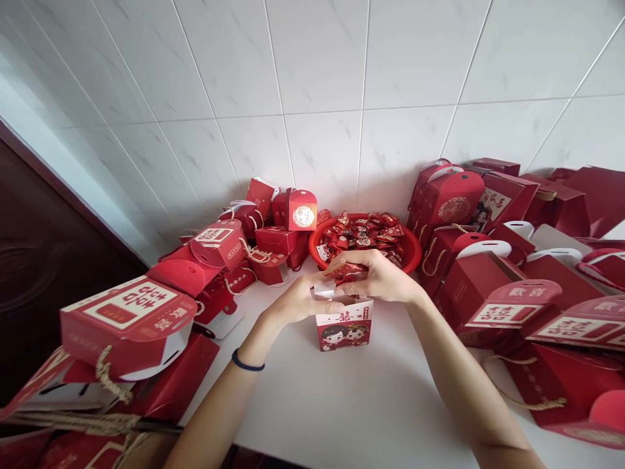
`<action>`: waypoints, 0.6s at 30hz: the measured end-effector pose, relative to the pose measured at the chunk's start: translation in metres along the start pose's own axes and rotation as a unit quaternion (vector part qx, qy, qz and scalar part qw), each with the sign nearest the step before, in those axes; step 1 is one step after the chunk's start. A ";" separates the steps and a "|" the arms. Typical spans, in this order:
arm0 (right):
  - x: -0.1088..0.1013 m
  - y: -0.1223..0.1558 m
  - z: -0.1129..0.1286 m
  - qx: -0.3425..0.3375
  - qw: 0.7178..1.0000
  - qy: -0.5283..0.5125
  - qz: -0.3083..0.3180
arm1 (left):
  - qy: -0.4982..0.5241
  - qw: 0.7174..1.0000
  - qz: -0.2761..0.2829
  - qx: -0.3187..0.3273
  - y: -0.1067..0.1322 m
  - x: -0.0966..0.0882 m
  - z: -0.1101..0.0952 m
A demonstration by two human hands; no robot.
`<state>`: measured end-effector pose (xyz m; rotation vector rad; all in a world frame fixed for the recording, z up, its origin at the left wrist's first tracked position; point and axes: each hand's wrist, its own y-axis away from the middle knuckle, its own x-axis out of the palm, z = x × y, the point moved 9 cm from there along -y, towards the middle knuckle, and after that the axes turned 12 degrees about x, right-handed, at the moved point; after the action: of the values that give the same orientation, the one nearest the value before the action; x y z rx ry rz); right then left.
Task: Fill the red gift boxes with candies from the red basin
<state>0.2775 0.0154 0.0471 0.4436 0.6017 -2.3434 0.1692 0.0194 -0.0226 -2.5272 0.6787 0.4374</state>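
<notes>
A small red and white gift box (344, 327) with a cartoon couple printed on its front stands open on the white table (351, 404). My left hand (299, 301) grips the box's upper left rim and a white flap, fingers closed. My right hand (377, 277) hovers over the box opening, closed on a bunch of red wrapped candies (344, 270). Just behind my hands sits a red round basin (411, 246) filled with more red wrapped candies (364, 234).
Heaps of red gift boxes with rope handles lie on the left (129, 322) and on the right (508, 286) of the table. More small red boxes (278, 225) are stacked at the back left. A white tiled wall (342, 85) rises behind.
</notes>
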 end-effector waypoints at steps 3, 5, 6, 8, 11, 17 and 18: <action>0.003 -0.002 -0.002 -0.005 1.000 -0.010 0.000 | 0.008 1.000 0.005 0.010 0.000 0.001 -0.001; 0.003 -0.002 -0.002 -0.003 1.000 -0.009 -0.006 | 0.006 1.000 0.008 0.019 0.000 0.002 -0.002; 0.000 -0.002 -0.003 -0.001 1.000 -0.007 -0.018 | 0.005 1.000 0.009 0.018 0.000 0.003 -0.003; -0.010 -0.001 -0.003 0.003 0.998 -0.006 -0.065 | 0.006 1.000 0.003 0.000 0.001 0.003 0.000; -0.021 0.002 -0.004 0.008 0.993 -0.006 -0.120 | 0.030 0.999 -0.002 -0.027 0.004 0.004 0.003; -0.011 0.001 -0.001 0.004 0.997 -0.037 -0.070 | 0.026 1.000 -0.001 -0.008 0.003 0.005 -0.003; -0.011 0.002 0.000 0.005 0.996 -0.048 -0.068 | 0.023 1.000 0.001 -0.007 0.003 0.005 -0.004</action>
<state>0.2869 0.0194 0.0519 0.2991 0.5916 -2.4824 0.1723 0.0133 -0.0226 -2.5569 0.6968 0.3878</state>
